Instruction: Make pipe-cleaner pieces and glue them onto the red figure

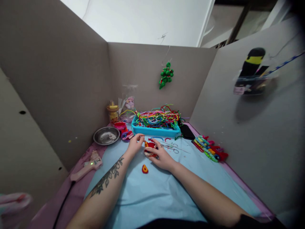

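My left hand and my right hand meet over the light blue mat. Between them is a small red, orange and white pipe-cleaner piece. The right hand's fingers are curled round it. The left hand pinches its upper edge with thumb and forefinger. A little red and orange teardrop piece lies loose on the mat just in front of my hands. Scissors lie to the right of my right hand.
A turquoise tray piled with coloured pipe cleaners stands behind my hands. A metal bowl, a jar and a pink glue gun are at the left. Finished pieces lie at the right. Grey partition walls enclose the desk.
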`<state>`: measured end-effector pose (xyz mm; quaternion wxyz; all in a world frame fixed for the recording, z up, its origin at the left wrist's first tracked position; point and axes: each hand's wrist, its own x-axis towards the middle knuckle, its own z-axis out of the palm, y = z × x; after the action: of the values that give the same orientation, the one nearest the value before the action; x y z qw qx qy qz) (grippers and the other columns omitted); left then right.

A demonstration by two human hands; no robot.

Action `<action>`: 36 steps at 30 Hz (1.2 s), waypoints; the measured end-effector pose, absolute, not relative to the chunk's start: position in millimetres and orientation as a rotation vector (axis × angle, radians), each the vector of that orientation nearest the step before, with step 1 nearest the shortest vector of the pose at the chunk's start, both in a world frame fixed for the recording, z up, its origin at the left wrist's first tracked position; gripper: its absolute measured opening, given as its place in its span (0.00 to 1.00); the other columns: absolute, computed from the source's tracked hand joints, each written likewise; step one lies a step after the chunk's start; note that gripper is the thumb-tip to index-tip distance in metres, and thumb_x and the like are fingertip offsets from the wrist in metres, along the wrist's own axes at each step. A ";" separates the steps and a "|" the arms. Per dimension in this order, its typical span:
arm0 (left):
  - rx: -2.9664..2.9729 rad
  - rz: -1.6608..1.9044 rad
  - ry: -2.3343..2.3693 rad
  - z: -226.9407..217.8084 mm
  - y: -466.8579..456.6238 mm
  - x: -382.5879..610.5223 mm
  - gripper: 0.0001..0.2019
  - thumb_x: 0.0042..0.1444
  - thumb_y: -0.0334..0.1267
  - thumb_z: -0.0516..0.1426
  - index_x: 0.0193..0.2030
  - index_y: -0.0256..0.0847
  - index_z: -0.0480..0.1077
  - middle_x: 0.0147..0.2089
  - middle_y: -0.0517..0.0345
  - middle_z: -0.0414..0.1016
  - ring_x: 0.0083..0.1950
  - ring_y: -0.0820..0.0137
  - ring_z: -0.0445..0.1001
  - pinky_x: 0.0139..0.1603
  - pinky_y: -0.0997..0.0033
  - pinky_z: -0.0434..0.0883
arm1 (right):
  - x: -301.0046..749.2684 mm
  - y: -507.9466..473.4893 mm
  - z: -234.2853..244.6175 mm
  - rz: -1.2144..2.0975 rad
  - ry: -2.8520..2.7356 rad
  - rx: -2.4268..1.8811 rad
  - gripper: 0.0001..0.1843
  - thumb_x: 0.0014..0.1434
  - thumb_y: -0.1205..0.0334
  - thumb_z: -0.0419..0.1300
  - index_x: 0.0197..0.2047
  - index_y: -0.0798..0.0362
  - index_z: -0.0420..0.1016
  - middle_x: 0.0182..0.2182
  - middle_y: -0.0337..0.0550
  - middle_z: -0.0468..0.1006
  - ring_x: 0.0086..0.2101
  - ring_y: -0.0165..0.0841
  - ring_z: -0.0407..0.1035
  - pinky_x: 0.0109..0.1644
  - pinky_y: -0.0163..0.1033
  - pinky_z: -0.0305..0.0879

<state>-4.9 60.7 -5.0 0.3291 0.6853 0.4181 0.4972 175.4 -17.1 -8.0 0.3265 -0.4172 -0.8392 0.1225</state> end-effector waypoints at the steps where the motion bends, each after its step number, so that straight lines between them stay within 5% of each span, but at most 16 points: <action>1: 1.777 1.306 1.079 -4.2 60.9 -5.3 0.15 0.56 0.45 0.50 0.40 0.36 0.70 0.31 0.53 0.77 0.34 0.67 0.74 0.38 0.69 0.69 | 175.4 -17.1 -8.0 0.319 -2.199 -1.094 0.23 0.53 0.65 0.59 0.54 0.45 0.69 0.65 0.45 0.42 0.62 0.44 0.43 0.62 0.50 0.50; 11: 1.540 1.416 1.034 -5.7 65.9 -5.5 0.18 0.56 0.50 0.49 0.34 0.36 0.70 0.29 0.51 0.77 0.30 0.68 0.74 0.32 0.71 0.69 | 176.6 -18.2 -5.9 0.311 -2.206 -1.076 0.21 0.55 0.62 0.58 0.53 0.44 0.70 0.65 0.44 0.43 0.62 0.45 0.43 0.62 0.50 0.50; 20: 0.626 2.213 1.045 37.2 72.6 -68.9 0.16 0.62 0.45 0.41 0.39 0.38 0.63 0.29 0.58 0.72 0.20 0.80 0.63 0.18 0.81 0.56 | 179.8 -19.4 -0.9 0.284 -2.100 -1.043 0.18 0.57 0.58 0.57 0.50 0.48 0.72 0.63 0.49 0.48 0.61 0.46 0.48 0.59 0.51 0.55; 23: 0.633 2.167 1.074 36.4 74.6 -80.3 0.07 0.56 0.38 0.52 0.38 0.37 0.64 0.30 0.59 0.72 0.22 0.80 0.67 0.20 0.82 0.59 | 186.8 -15.4 -2.4 0.232 -1.934 -1.030 0.17 0.57 0.57 0.55 0.50 0.49 0.72 0.61 0.50 0.51 0.57 0.44 0.55 0.58 0.52 0.56; 27: 0.809 1.924 1.031 30.7 69.7 -70.9 0.13 0.40 0.36 0.63 0.34 0.35 0.68 0.28 0.58 0.74 0.27 0.74 0.74 0.27 0.77 0.68 | 199.4 -9.5 -2.6 0.212 -1.705 -1.075 0.15 0.58 0.55 0.55 0.47 0.50 0.72 0.58 0.51 0.55 0.53 0.42 0.60 0.57 0.51 0.59; 36: 1.103 1.570 1.037 30.8 53.7 -66.4 0.18 0.32 0.45 0.67 0.27 0.34 0.71 0.20 0.64 0.71 0.20 0.78 0.67 0.24 0.79 0.65 | 219.8 -0.9 1.1 0.274 -1.434 -1.140 0.14 0.57 0.53 0.54 0.43 0.49 0.72 0.55 0.50 0.57 0.52 0.41 0.61 0.51 0.49 0.66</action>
<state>-66.4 53.7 30.8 0.4623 0.4485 0.4215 0.6383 219.8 -0.9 1.1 0.6010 -0.4919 -0.6188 0.1182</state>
